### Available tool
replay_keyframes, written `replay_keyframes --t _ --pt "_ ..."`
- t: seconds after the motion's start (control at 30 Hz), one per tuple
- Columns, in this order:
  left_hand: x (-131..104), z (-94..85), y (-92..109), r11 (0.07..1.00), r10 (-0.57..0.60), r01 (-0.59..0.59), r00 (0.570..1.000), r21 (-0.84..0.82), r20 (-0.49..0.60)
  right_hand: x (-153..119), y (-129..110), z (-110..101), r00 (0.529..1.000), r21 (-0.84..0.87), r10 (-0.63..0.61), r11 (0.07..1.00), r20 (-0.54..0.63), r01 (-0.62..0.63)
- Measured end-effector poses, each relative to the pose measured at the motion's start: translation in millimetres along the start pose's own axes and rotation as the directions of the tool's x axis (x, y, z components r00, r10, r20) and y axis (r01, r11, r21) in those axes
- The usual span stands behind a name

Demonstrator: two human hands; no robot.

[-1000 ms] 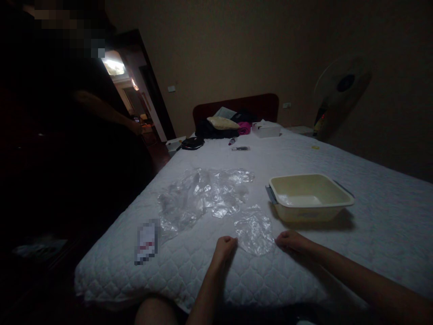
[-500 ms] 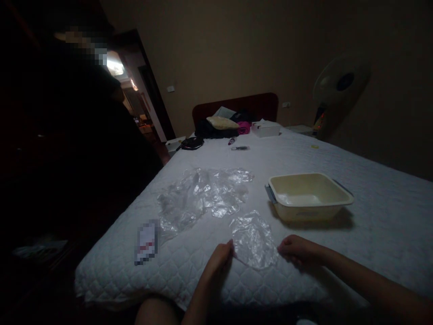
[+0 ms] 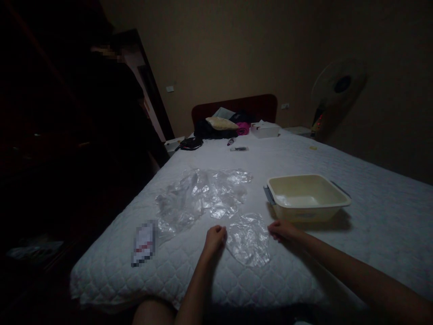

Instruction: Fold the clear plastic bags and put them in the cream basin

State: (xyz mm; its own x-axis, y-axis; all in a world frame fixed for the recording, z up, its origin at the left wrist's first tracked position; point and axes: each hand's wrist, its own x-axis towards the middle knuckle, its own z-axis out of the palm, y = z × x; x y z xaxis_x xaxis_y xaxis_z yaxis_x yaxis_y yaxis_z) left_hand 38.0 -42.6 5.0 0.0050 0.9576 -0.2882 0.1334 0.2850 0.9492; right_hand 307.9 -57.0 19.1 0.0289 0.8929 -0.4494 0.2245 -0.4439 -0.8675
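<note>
A small clear plastic bag lies spread near the front of the bed, between my two hands. My left hand pinches its left edge. On the other side, my right hand has its fingers closed on the right edge. Beyond and to the left, more crumpled clear plastic is spread over the quilted white bed cover. Just past my right hand stands a cream plastic basin with grey handles; no contents show in it.
A blurred white packet lies at the bed's left edge. Toward the headboard are a white box, a pillow and dark cloth. A fan stands at right. Someone in dark clothing is at left.
Both my hands have moved away from me and slightly left along the bag's edges. The person at left has shifted right and now covers much of the doorway.
</note>
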Motion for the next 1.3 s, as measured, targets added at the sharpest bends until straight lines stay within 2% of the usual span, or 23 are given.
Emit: replay_keyframes --t 0.27,0.4,0.77,1.03,1.3 --pt "24 2.6 5 1.000 -0.016 0.013 0.981 0.015 0.194 11 8 4 1.000 0.004 0.010 1.000 0.002 -0.010" --pt "34 2.2 5 0.999 -0.039 0.029 0.968 0.044 0.250 17 13 5 1.000 0.026 -0.022 0.999 -0.009 0.022" --pt "43 5.7 0 0.999 -0.039 0.039 0.962 0.006 0.269 22 21 10 0.992 0.074 -0.106 0.991 -0.075 0.112" --pt "52 7.6 -4 1.000 0.009 -0.005 0.959 -0.014 0.282 17 12 11 0.987 0.094 -0.114 0.988 -0.110 0.125" --pt "48 6.2 -6 0.997 0.028 -0.009 0.962 -0.074 0.270 21 11 10 0.979 0.098 -0.164 0.979 -0.123 0.177"
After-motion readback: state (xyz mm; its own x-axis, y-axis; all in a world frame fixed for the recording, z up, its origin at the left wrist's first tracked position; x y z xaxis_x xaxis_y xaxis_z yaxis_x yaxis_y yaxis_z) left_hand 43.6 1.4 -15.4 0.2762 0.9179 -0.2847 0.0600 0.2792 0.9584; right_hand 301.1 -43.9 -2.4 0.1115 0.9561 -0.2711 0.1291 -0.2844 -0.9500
